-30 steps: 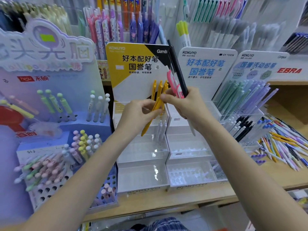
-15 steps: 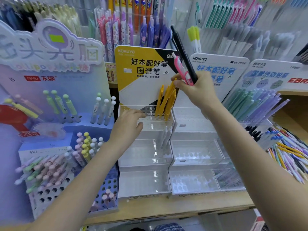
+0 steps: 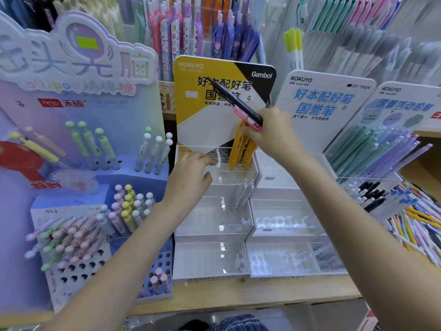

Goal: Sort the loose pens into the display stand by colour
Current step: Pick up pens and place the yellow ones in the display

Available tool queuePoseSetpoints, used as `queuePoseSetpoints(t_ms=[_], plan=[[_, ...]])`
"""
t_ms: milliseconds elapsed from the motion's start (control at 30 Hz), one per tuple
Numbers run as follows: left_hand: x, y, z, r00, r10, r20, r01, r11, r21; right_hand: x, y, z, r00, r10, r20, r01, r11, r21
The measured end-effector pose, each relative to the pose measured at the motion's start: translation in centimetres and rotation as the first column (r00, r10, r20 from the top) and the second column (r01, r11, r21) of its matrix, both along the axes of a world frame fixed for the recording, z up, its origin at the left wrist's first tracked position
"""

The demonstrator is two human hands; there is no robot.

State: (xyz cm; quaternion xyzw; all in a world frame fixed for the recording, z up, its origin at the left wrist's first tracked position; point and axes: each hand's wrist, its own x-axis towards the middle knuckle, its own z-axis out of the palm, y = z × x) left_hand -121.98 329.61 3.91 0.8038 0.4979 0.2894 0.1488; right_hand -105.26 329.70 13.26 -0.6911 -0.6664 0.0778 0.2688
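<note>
The clear tiered display stand (image 3: 214, 230) with the yellow-and-black card stands at centre. Yellow pens (image 3: 239, 149) stand in the right holes of its top tier. My right hand (image 3: 274, 132) is just above them, gripping a black pen (image 3: 231, 96) and a pink pen (image 3: 242, 115) that point up to the left, while its fingertips touch the tops of the yellow pens. My left hand (image 3: 191, 173) rests with loosely bent fingers on the front edge of the top tier, holding nothing. A couple of white pens (image 3: 243, 192) stand one tier lower.
A second clear stand (image 3: 284, 225) with a white card adjoins on the right. Loose pens of many colours (image 3: 420, 223) lie heaped at the far right on the wooden shelf (image 3: 262, 297). A purple stand with pastel pens (image 3: 78, 225) fills the left. More pens hang behind.
The yellow pen that both hands held a second ago now stands in the top tier. My left hand let go and dropped to the tier's edge. My right hand lowered onto the yellow pens.
</note>
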Motion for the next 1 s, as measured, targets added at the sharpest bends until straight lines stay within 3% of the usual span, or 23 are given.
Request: queuePoseSetpoints(t_ms=[100,200,267,333,433,533,667,800,867,1000], plan=[[-0.1,0.1,0.1,1.0,-0.014,-0.003,0.014,1.0,0.0,0.3,-0.5,-0.2,1.0,0.022,-0.011,-0.022,1.0,0.012],[-0.4,0.2,0.2,0.998,-0.061,-0.007,0.061,0.997,-0.048,0.4,-2.7,-0.2,0.957,0.028,-0.289,0.012,0.991,0.134],[-0.3,0.1,0.6,0.996,-0.054,0.072,0.059,0.995,-0.077,0.6,-4.7,-0.4,0.834,0.04,-0.551,-0.009,0.998,0.059],[0.2,-0.5,1.4,0.958,-0.009,0.287,0.048,0.99,-0.129,0.6,-6.4,-1.3,0.636,-0.004,-0.772,-0.142,0.982,-0.122],[1.3,-1.6,3.3,0.779,-0.008,0.627,0.242,0.926,-0.289,0.2,-7.4,-3.4,0.45,-0.105,-0.887,-0.257,0.936,-0.242],[2.5,-2.1,4.3,0.679,0.033,0.733,0.386,0.833,-0.395,0.3,-7.5,-4.0,0.344,-0.123,-0.931,-0.323,0.915,-0.241],[3.0,-2.0,4.5,0.574,0.153,0.805,0.442,0.769,-0.461,0.3,-8.1,-3.6,0.414,-0.087,-0.906,-0.372,0.892,-0.256],[2.9,-2.2,5.0,0.573,0.132,0.809,0.433,0.789,-0.436,0.1,-8.5,-3.7,0.42,-0.053,-0.906,-0.356,0.909,-0.218],[2.9,-2.2,5.2,0.529,0.175,0.83,0.409,0.804,-0.431,0.3,-8.8,-3.7,0.44,-0.045,-0.897,-0.342,0.915,-0.214],[1.5,-1.0,6.4,0.244,0.338,0.909,0.317,0.858,-0.404,2.0,-10.0,-4.1,0.509,-0.07,-0.858,-0.271,0.933,-0.237]])
